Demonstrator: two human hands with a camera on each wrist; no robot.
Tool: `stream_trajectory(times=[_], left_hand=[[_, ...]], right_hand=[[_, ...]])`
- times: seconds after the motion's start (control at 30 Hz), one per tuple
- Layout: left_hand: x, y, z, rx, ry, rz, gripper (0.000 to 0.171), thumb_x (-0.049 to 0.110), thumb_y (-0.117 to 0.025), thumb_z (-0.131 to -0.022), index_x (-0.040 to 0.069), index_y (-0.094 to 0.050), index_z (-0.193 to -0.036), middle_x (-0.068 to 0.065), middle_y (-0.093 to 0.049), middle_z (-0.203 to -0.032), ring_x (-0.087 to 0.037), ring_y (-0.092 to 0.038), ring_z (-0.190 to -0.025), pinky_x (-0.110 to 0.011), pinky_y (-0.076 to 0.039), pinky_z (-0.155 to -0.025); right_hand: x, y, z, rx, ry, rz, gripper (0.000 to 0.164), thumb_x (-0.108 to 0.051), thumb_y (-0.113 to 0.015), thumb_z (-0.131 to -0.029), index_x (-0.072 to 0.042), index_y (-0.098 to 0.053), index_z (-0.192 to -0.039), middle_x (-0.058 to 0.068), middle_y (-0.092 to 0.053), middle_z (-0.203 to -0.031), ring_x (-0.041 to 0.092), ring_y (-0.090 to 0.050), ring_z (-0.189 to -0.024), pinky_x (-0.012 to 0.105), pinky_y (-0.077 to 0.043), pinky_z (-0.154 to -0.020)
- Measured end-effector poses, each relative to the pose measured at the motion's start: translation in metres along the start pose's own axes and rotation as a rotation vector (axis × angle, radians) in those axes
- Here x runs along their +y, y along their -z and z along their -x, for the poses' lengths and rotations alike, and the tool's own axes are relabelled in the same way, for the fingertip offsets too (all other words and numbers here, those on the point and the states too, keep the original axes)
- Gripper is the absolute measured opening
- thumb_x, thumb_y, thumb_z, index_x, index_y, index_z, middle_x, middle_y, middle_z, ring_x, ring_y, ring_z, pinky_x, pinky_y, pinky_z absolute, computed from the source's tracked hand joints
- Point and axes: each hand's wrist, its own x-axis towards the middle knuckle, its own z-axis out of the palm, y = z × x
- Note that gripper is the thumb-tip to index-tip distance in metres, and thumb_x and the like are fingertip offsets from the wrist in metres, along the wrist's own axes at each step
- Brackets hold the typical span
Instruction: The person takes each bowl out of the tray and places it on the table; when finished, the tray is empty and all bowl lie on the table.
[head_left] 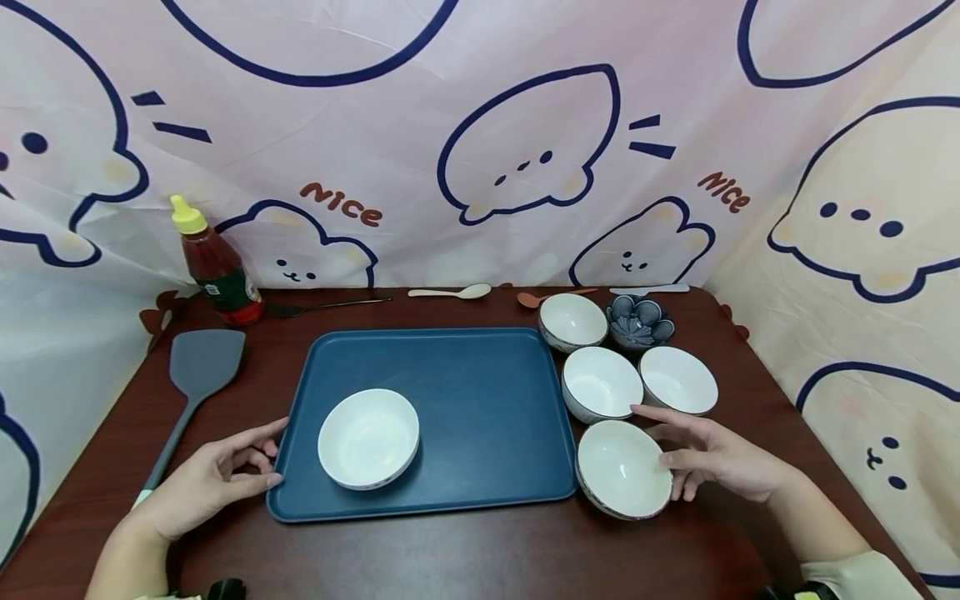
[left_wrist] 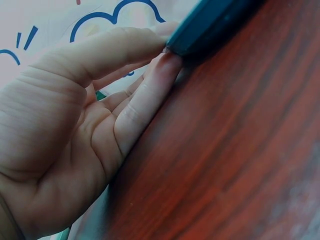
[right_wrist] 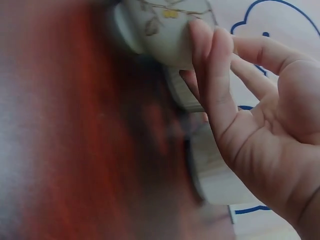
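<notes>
My left hand (head_left: 213,479) pinches the left edge of the blue tray (head_left: 480,400) between thumb and fingers; the left wrist view shows the tray's edge (left_wrist: 192,35) at the fingertips. On the tray's left part stands a white bowl (head_left: 368,439). At the right, my right hand (head_left: 712,454) holds another white bowl (head_left: 624,468) by its right side, thumb at the rim and fingers against the outer wall. Its index finger stretches toward the bowl behind (head_left: 602,383). The right wrist view shows a brown and yellow branch pattern on the held bowl (right_wrist: 170,30).
More white bowls (head_left: 573,321) (head_left: 678,380) and a dark flower-shaped dish (head_left: 640,321) stand at the right. A grey spatula (head_left: 202,362) and a red sauce bottle (head_left: 221,275) are at the left. A fork (head_left: 330,305), spoons (head_left: 450,292) and a knife (head_left: 648,289) lie along the back.
</notes>
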Motion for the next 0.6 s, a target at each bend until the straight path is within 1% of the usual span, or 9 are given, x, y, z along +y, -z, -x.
stream_trajectory(times=[0.07,0.13,0.23,0.33,0.4,0.53,0.6], left_hand=[[0.000,0.000,0.000,-0.002,-0.003,0.003,0.073,0.012,-0.071,-0.092,-0.001,-0.033,-0.153,-0.014,-0.052,-0.114,-0.011,-0.061,-0.092,-0.024,-0.055,-0.073],[0.000,0.000,0.000,-0.002,-0.004,0.002,0.072,0.012,-0.071,-0.092,-0.001,-0.033,-0.153,-0.014,-0.052,-0.114,-0.011,-0.061,-0.092,-0.024,-0.055,-0.073],[0.000,0.000,0.000,0.006,0.000,-0.010,0.072,0.013,-0.071,-0.092,0.000,-0.034,-0.152,-0.015,-0.052,-0.114,-0.011,-0.061,-0.092,-0.024,-0.055,-0.073],[0.001,0.000,0.000,0.015,0.007,-0.020,0.072,0.013,-0.072,-0.092,0.000,-0.035,-0.152,-0.015,-0.053,-0.115,-0.011,-0.061,-0.092,-0.023,-0.055,-0.073],[0.001,0.000,0.000,0.015,0.013,-0.019,0.072,0.014,-0.072,-0.092,0.000,-0.034,-0.152,-0.015,-0.053,-0.116,-0.011,-0.061,-0.092,-0.023,-0.055,-0.073],[0.001,-0.001,-0.001,0.010,0.026,-0.011,0.073,0.014,-0.072,-0.092,0.000,-0.034,-0.153,-0.015,-0.052,-0.116,-0.010,-0.060,-0.092,-0.024,-0.055,-0.073],[0.001,-0.001,-0.002,0.009,0.029,-0.010,0.074,0.014,-0.072,-0.092,0.000,-0.034,-0.153,-0.015,-0.052,-0.115,-0.010,-0.060,-0.092,-0.024,-0.055,-0.073]], right_hand=[[-0.004,0.001,0.002,0.013,0.031,0.013,0.061,0.000,-0.045,-0.103,-0.008,-0.021,-0.158,0.003,-0.054,-0.141,0.034,-0.071,-0.075,0.044,-0.060,-0.065],[-0.007,0.003,0.004,0.017,0.074,0.023,0.059,0.002,-0.043,-0.103,-0.003,-0.022,-0.157,0.002,-0.056,-0.141,0.034,-0.070,-0.074,0.042,-0.060,-0.063],[-0.011,0.004,0.005,0.037,0.123,0.048,0.057,0.004,-0.043,-0.102,0.001,-0.024,-0.155,0.006,-0.056,-0.142,0.035,-0.068,-0.074,0.041,-0.059,-0.063],[-0.015,0.005,0.003,0.084,0.135,0.072,0.056,0.004,-0.045,-0.102,-0.002,-0.028,-0.155,0.010,-0.056,-0.141,0.035,-0.068,-0.074,0.040,-0.059,-0.063],[-0.017,0.004,0.000,0.122,0.133,0.078,0.056,0.002,-0.047,-0.102,-0.004,-0.030,-0.154,0.011,-0.057,-0.138,0.032,-0.068,-0.074,0.038,-0.059,-0.063],[-0.020,-0.001,-0.012,0.156,0.126,0.026,0.055,0.001,-0.049,-0.102,-0.007,-0.034,-0.154,0.008,-0.061,-0.132,0.024,-0.070,-0.075,0.034,-0.059,-0.065],[-0.023,-0.004,-0.019,0.167,0.098,-0.007,0.053,-0.002,-0.050,-0.102,-0.010,-0.037,-0.153,0.006,-0.062,-0.129,0.021,-0.071,-0.077,0.032,-0.059,-0.068]])
